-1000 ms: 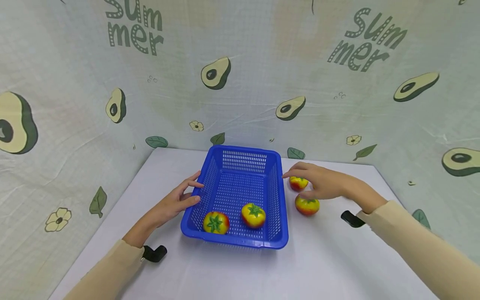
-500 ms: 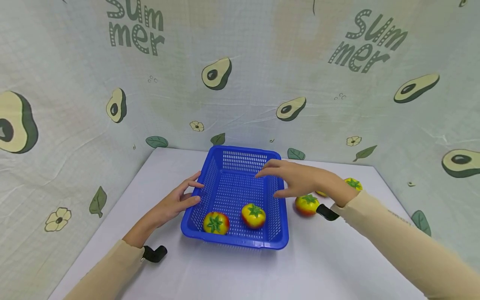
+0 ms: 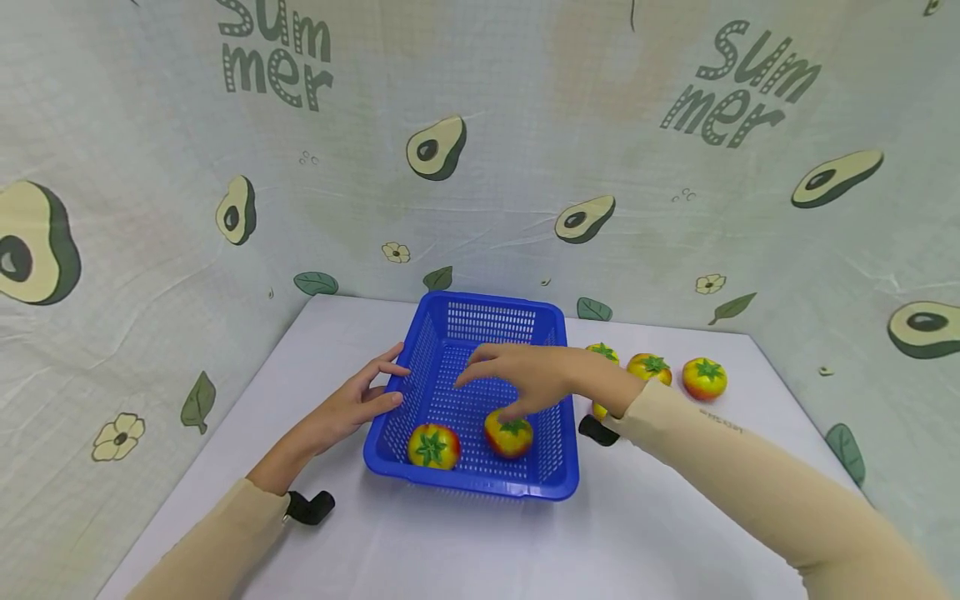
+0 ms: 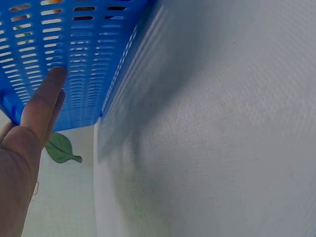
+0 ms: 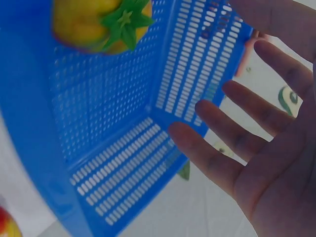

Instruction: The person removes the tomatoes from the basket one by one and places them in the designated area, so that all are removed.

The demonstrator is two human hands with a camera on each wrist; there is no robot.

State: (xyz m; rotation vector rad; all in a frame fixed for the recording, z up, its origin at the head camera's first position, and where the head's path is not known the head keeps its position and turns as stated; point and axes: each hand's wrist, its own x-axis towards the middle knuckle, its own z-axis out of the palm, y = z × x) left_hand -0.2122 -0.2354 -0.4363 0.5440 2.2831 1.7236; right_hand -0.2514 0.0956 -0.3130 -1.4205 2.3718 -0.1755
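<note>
A blue perforated plastic basket (image 3: pixel 480 486) stands on the table. Two yellow-and-red tomato-like fruits with green leafy tops lie inside, a left fruit (image 3: pixel 433 448) and a right fruit (image 3: pixel 512 440). My left hand (image 3: pixel 337 415) touches the basket's left side; in the left wrist view its extended fingers (image 4: pixel 42 106) lie against the slotted wall. Over the basket is my right hand (image 3: pixel 525 375), holding nothing, its thumb overlapping the right fruit in the head view. The right wrist view shows its fingers (image 5: pixel 212 160) spread and fairly straight.
Several similar fruits lie on the white table (image 3: pixel 660 500) right of the basket, among them a far-right fruit (image 3: pixel 704 381) and a middle fruit (image 3: pixel 651 367). My right forearm partly covers others. A printed cloth (image 3: pixel 510 150) rises behind and beside the table.
My right hand has moved left, from above the fruits beside the basket to above its inside. More of the fruits on the right now show. My left hand and the basket stay put.
</note>
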